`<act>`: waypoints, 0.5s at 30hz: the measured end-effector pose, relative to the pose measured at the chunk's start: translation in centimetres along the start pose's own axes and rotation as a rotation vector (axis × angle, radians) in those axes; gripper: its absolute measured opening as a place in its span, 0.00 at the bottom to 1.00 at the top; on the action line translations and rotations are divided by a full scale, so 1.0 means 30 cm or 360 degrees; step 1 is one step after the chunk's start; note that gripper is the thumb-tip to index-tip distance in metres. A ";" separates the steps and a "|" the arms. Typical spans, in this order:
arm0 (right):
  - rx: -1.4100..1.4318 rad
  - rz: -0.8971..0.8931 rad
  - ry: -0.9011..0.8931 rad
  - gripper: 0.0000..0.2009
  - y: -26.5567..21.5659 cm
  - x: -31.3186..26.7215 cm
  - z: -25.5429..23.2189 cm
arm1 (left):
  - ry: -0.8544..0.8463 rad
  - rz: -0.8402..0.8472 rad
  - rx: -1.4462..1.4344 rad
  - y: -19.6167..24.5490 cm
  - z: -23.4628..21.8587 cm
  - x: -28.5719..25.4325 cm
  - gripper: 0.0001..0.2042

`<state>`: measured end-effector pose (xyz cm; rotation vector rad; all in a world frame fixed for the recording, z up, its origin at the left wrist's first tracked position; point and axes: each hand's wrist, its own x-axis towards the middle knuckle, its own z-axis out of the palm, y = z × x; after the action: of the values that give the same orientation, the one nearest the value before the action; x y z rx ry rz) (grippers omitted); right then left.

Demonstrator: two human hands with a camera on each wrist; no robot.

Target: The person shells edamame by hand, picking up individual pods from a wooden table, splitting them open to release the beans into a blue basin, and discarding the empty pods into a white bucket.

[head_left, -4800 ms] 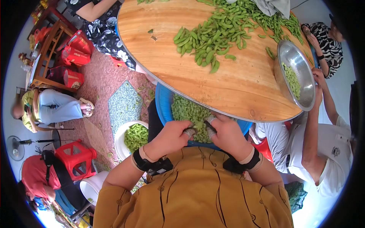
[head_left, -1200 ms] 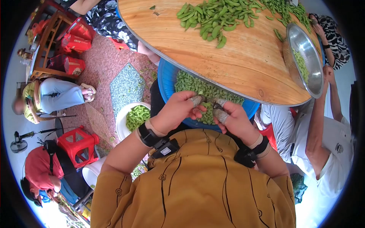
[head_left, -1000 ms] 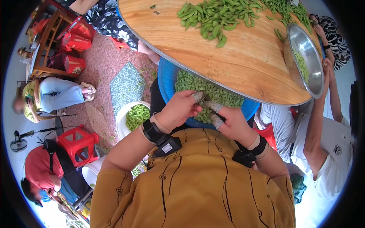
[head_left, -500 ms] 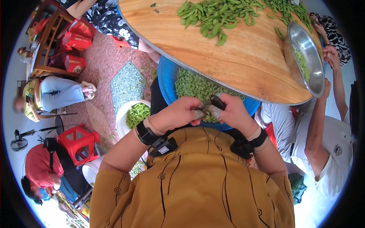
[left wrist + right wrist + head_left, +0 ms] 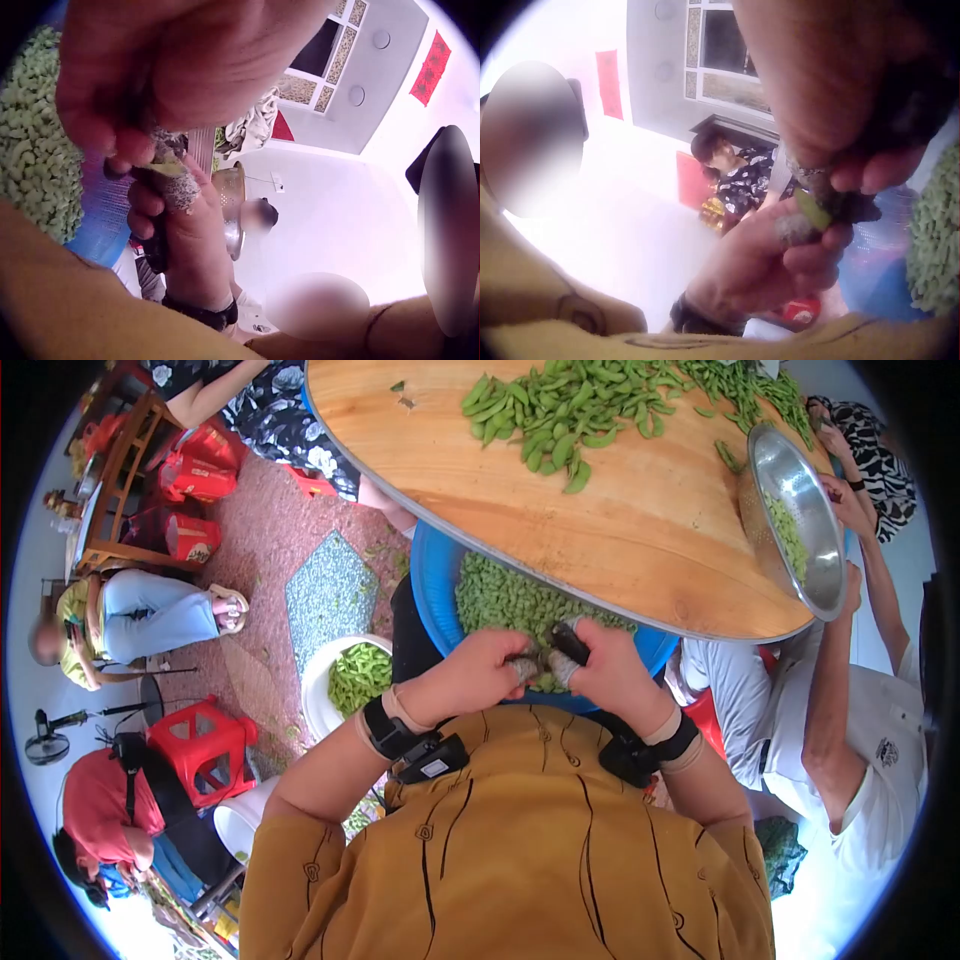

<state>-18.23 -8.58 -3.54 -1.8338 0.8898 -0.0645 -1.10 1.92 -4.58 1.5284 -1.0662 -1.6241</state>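
In the head view my left hand (image 5: pixel 478 676) and right hand (image 5: pixel 612 670) meet fingertip to fingertip over a blue basin (image 5: pixel 433 592) of shelled green beans (image 5: pixel 510 600). Between them is a small green pod (image 5: pixel 812 210), clear in the right wrist view; the left thumb and fingers pinch it. My right fingers curl at its other side and grip it too, as the left wrist view shows the pod (image 5: pixel 168 166) against the wrapped right thumb. Grey wrapping covers thumbs and some fingertips; a dark object lies along the right fingers.
The wooden table (image 5: pixel 600 550) overhangs the basin, bearing unshelled pods (image 5: pixel 560 420) and a metal colander (image 5: pixel 800 510) at its right edge. A white bucket of pods (image 5: pixel 360 678) stands left of the basin. Several people sit around, one close on the right.
From a small gap 1.2 s ago, my hands have come together at the fingertips. Over the last half second they have shifted slightly. A neighbour's hand on the right has moved up to the colander.
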 end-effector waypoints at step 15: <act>0.0166 -0.0235 0.0057 0.09 -0.002 0.002 0.013 | 0.0096 -0.0066 -0.0315 0.001 -0.011 -0.002 0.06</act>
<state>-17.98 -8.31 -3.69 -1.8031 0.7604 -0.2332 -0.76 1.92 -4.52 1.4667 -0.8203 -1.6480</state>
